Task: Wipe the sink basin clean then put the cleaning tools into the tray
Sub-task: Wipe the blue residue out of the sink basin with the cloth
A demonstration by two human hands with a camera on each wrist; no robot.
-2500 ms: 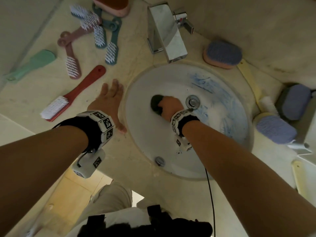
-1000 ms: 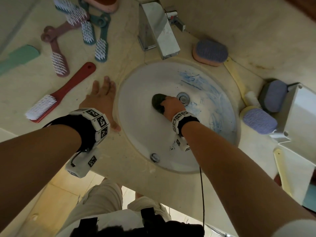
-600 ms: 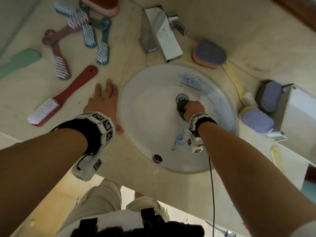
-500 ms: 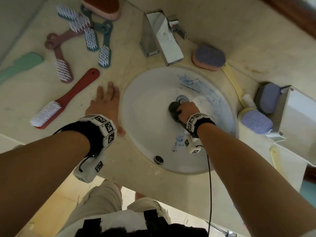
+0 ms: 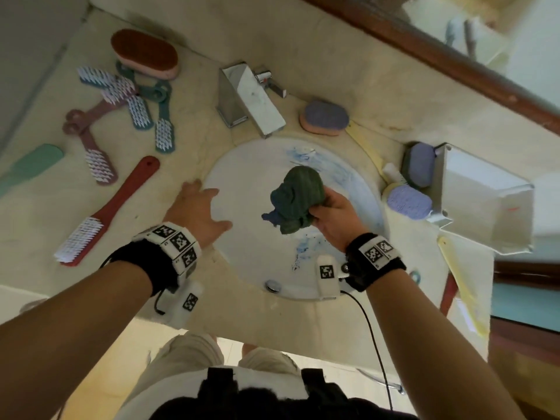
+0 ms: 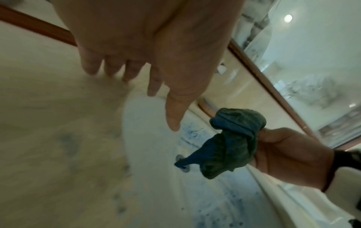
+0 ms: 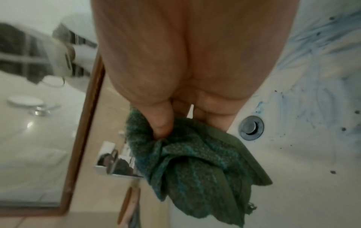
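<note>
Cloth [image 5: 295, 204], soft and probably damp, bunches limply in right hand [image 5: 336, 219]'s clenched fingers; left hand [image 5: 197, 212] hangs relaxed.

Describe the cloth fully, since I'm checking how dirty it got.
The cloth is dark green, looks like terry towelling, crumpled into a wad with a loose corner hanging down. Parts of it look stained blue. The right hand grips it, thumb pressed into its folds, holding it in the air above the sink, clear of the basin.

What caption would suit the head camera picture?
Right hand holds a bunched green cloth above the blue-streaked sink basin; left hand is open at its rim.
</note>
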